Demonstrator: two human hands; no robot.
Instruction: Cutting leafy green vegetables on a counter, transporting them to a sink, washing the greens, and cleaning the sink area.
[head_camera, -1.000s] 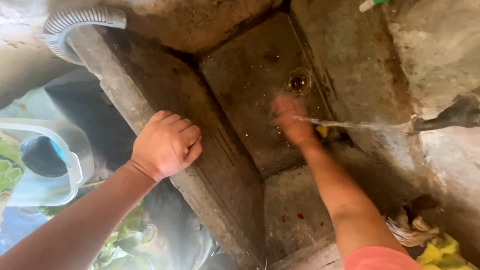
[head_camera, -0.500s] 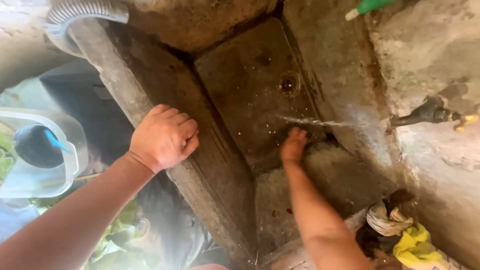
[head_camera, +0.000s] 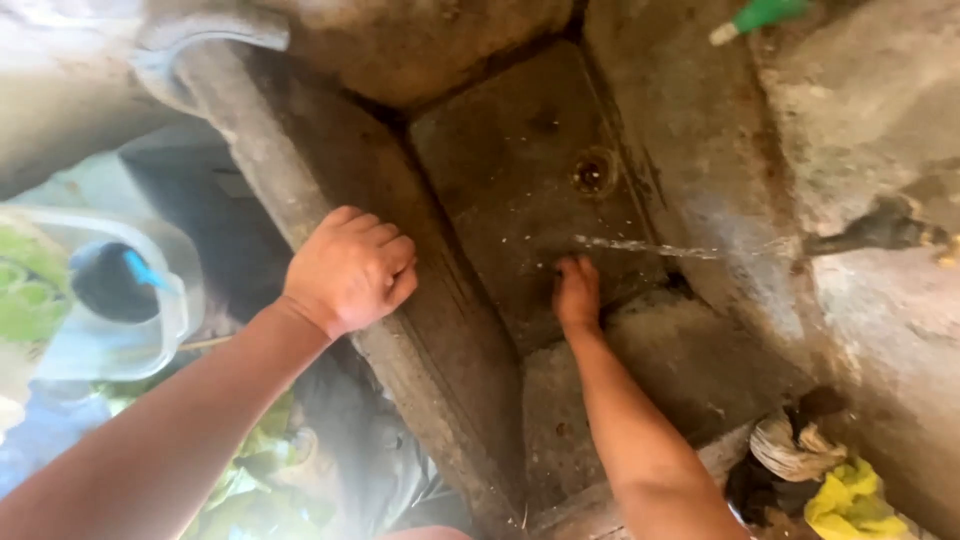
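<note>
Right hand (head_camera: 577, 293), fingers together, lies flat in the sink (head_camera: 520, 200) just below the water stream (head_camera: 640, 246); left hand (head_camera: 347, 270), fisted, rests on the sink wall (head_camera: 330, 170).

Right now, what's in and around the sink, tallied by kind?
Hands: 2, left hand on the sink wall, right hand in the basin
Taps: 1
Drain holes: 1
Plastic tubs: 1
Yellow cloths: 1
Total: 6

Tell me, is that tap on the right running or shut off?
Running: a thin stream of water shoots from the tap across the basin toward the right hand.
</note>
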